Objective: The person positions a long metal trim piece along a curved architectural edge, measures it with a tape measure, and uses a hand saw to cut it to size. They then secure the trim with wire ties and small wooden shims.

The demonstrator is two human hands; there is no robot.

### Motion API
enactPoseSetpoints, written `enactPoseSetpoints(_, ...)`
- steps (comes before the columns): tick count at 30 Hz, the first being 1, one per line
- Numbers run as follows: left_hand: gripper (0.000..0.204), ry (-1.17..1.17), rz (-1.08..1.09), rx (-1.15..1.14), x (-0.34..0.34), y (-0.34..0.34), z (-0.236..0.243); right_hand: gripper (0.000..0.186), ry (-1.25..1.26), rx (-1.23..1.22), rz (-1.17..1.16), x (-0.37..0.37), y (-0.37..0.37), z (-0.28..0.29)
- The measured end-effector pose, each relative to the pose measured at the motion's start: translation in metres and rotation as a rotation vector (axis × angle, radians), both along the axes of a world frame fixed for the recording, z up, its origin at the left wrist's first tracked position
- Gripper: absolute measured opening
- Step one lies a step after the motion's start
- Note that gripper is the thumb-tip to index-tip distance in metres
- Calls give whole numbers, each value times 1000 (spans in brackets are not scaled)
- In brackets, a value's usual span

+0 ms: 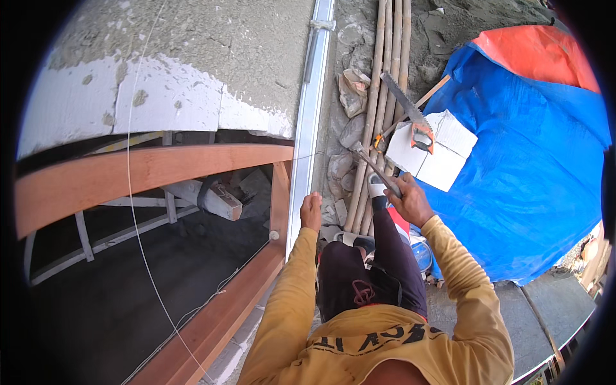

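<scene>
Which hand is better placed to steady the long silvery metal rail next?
Probably the left hand: it is right beside the metal rail, with no tool visible, while the right hand, farther off, holds a handled tool.

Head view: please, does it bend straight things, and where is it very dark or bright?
In the head view, the upper reddish beam looks bowed; the head view shows deep shadow in the opening below; in the head view, the metal rail shines pale, and the right hand and its tool look fairly clear.
</scene>
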State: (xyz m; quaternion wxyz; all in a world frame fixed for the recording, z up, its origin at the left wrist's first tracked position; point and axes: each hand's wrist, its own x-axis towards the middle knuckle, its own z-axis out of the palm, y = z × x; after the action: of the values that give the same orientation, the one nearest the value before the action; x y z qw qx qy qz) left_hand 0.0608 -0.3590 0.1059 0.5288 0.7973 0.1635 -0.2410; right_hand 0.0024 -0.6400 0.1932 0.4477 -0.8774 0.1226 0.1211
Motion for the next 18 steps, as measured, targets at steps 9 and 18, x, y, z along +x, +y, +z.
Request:
enactPoseSetpoints(9,33,-330,154,333,46,-27,-77,44,11,-436,495,105,-47,-176)
enactPoseSetpoints(18,66,-411,209,504,89,36,-106,51,-177,-699,624,131,2,-219)
